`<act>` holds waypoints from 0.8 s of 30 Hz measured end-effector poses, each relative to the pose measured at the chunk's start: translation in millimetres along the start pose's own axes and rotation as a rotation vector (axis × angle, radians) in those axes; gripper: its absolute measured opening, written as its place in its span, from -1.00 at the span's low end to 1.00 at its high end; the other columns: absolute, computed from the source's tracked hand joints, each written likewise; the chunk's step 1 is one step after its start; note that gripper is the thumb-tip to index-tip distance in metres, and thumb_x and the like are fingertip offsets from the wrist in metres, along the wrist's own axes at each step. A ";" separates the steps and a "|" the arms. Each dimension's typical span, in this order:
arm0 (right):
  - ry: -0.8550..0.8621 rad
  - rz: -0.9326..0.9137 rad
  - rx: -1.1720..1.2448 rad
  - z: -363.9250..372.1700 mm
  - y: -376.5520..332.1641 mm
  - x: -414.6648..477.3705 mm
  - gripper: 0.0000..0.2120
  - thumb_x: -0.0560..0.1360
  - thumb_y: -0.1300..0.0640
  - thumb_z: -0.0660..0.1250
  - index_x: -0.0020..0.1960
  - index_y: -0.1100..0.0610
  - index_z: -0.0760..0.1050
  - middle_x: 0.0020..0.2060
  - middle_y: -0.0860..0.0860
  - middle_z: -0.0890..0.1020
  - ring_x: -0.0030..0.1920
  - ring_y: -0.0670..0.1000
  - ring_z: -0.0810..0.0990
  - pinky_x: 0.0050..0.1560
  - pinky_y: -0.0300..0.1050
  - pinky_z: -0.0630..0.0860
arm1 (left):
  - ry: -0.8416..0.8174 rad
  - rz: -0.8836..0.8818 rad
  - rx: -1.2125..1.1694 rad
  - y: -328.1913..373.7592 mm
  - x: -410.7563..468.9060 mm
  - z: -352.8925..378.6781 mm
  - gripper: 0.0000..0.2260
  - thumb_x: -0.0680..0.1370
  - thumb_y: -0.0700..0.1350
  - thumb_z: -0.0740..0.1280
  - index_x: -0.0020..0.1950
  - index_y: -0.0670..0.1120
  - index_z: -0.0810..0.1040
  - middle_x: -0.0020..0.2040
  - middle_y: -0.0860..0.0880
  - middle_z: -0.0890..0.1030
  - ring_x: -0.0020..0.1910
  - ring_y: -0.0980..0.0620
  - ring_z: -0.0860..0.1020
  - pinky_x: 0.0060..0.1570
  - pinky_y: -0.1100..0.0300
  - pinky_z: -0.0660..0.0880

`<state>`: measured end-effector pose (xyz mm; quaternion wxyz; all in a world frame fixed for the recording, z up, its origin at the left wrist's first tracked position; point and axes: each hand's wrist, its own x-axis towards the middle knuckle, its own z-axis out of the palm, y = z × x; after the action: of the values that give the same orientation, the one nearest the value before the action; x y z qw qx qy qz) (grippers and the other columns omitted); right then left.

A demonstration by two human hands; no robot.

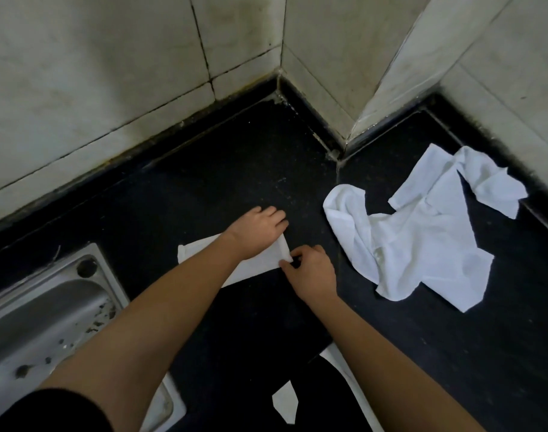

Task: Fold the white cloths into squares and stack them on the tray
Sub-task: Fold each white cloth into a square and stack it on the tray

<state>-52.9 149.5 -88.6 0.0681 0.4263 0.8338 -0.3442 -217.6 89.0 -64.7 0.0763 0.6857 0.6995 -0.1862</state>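
A folded white cloth [201, 251] lies flat on the black counter, partly under my left forearm. My left hand [257, 232] presses down on its right end, fingers spread over the counter. My right hand [310, 272] pinches the cloth's right corner between thumb and fingers. A heap of crumpled white cloths [422, 232] lies to the right, apart from both hands. No tray is in view.
A steel sink [42, 313] sits at the lower left, its rim close to my left arm. Tiled walls [141, 73] and a pillar [391, 73] close the counter at the back. White patches [285, 400] show at the counter's front edge.
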 end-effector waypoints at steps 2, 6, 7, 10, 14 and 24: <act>-0.040 0.023 0.022 -2.0 -1.5 4.3 -0.73 0.48 -0.04 0.46 0.11 0.07 0.61 0.03 0.02 0.53 -0.19 -0.08 0.49 -0.16 -0.20 0.41 | -0.010 -0.023 -0.016 0.2 -1.5 0.6 -0.45 0.56 -0.26 0.29 0.54 -0.15 0.23 0.47 -0.16 0.29 0.43 -0.13 0.30 0.38 0.00 0.34; -0.144 0.077 0.114 -17.1 -6.0 13.2 -0.87 0.44 0.05 0.47 -0.03 0.04 0.62 -0.19 -0.09 0.61 -0.16 -0.09 0.57 -0.17 -0.25 0.43 | -0.008 -0.062 -0.045 -1.0 -9.0 -2.6 -0.54 0.55 -0.27 0.31 0.45 -0.15 0.37 0.41 -0.16 0.34 0.37 -0.11 0.35 0.33 0.02 0.37; -0.170 0.088 0.151 -21.0 -6.4 15.6 -0.89 0.43 0.08 0.48 -0.05 0.04 0.62 -0.21 -0.09 0.63 -0.15 -0.08 0.59 -0.16 -0.25 0.46 | -0.012 -0.072 -0.063 -2.2 -12.1 -2.4 -0.59 0.55 -0.27 0.31 0.40 -0.15 0.41 0.39 -0.15 0.36 0.35 -0.11 0.36 0.31 0.03 0.38; -0.220 0.089 0.273 -34.7 -10.4 21.3 -0.85 0.38 0.14 0.53 -0.11 -0.01 0.60 -0.21 -0.04 0.68 -0.16 -0.01 0.68 -0.05 -0.14 0.60 | 0.009 -0.162 -0.152 -8.7 -24.9 -5.5 -0.68 0.53 -0.26 0.33 0.28 -0.11 0.51 0.29 -0.11 0.40 0.24 -0.07 0.40 0.20 0.06 0.45; -0.234 0.018 0.406 -66.4 -34.4 28.0 -0.87 0.43 0.18 0.53 -0.09 0.01 0.64 -0.27 -0.02 0.69 -0.28 -0.08 0.65 -0.02 -0.13 0.62 | 0.089 -0.363 -0.389 -29.1 -48.8 -26.5 -0.74 0.57 -0.22 0.29 0.24 -0.03 0.51 0.22 -0.04 0.48 0.17 -0.01 0.46 0.14 0.12 0.46; 0.100 -0.516 0.282 -165.0 -117.4 11.9 -0.92 0.45 0.14 0.46 -0.08 -0.02 0.65 -0.20 -0.12 0.65 -0.24 -0.16 0.57 -0.14 -0.31 0.51 | 0.752 -0.599 -0.532 -59.3 -119.5 -111.6 -0.90 0.54 -0.13 0.40 0.04 -0.06 0.63 -0.04 0.00 0.61 -0.02 0.01 0.52 -0.11 0.16 0.42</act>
<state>-119.7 214.8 91.5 -0.1227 0.2219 0.8609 -0.4410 -253.9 19.1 90.3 -0.0647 0.4328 0.8661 0.2415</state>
